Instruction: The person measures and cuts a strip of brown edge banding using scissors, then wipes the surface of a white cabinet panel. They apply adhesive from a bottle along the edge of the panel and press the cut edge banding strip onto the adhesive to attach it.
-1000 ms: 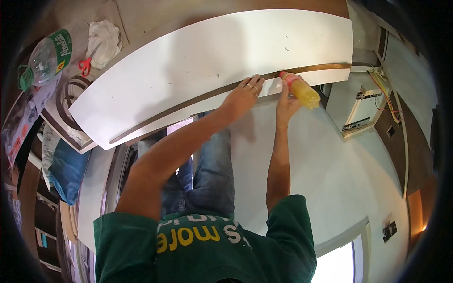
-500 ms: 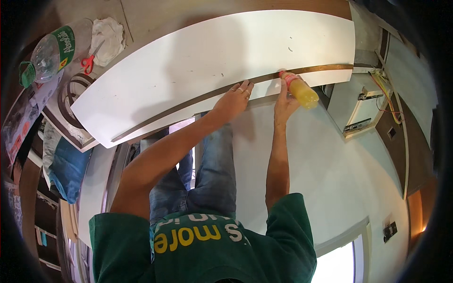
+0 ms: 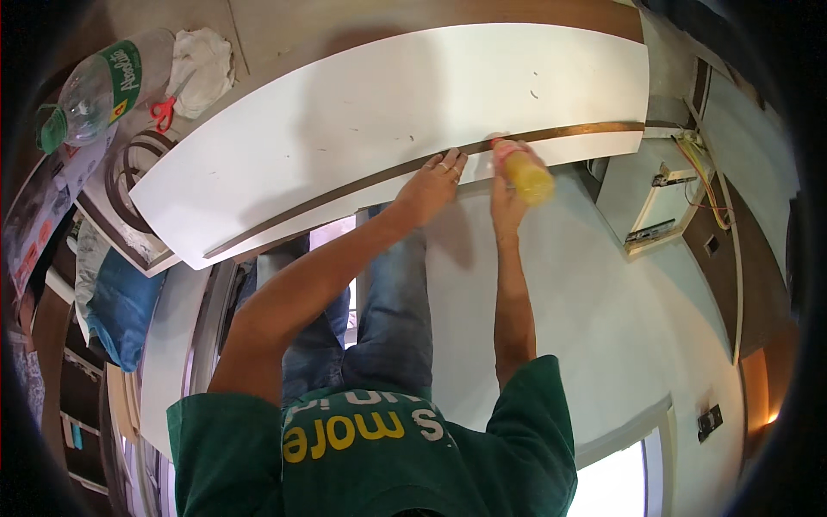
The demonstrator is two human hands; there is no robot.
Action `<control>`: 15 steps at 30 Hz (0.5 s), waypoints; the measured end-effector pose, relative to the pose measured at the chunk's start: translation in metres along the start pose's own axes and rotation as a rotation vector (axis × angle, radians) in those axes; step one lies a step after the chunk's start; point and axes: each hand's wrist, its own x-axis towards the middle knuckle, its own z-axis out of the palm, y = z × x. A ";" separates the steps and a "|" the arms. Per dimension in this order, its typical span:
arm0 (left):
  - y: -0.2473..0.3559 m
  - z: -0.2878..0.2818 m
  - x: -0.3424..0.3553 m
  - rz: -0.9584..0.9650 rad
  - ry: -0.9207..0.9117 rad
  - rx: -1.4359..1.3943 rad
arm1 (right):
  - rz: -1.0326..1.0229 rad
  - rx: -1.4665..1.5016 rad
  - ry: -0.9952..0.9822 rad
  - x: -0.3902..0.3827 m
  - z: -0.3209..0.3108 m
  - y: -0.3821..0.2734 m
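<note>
A long white board (image 3: 482, 82) lies across in front of me, with a thin brown strip (image 3: 586, 132) running along its near side. The strip's right stretch looks shinier than the rest. My left hand (image 3: 431, 186) rests near the middle of that strip, fingers stretched out and lying on it. Just to its right, my right hand (image 3: 508, 205) grips a plastic bottle (image 3: 528, 179) of yellow stuff, tilted with its red cap end against or very close to the strip. The bottle is blurred, and part of my right hand is hidden behind it.
At the far left lie a large clear bottle (image 3: 90, 99) with a green cap, red-handled scissors (image 3: 164, 110), a white cloth (image 3: 200, 73) and a coiled brown strip (image 3: 133, 185). On the right, a white box (image 3: 646, 202) has metal fittings and loose wires (image 3: 702, 177).
My right hand has moved the bottle a little left along the strip, closer to my left hand, and turned it more upright in view. My left hand stays on the strip.
</note>
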 end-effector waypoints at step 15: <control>-0.001 -0.004 0.000 0.010 -0.044 0.022 | 0.225 0.031 0.007 0.000 -0.012 0.015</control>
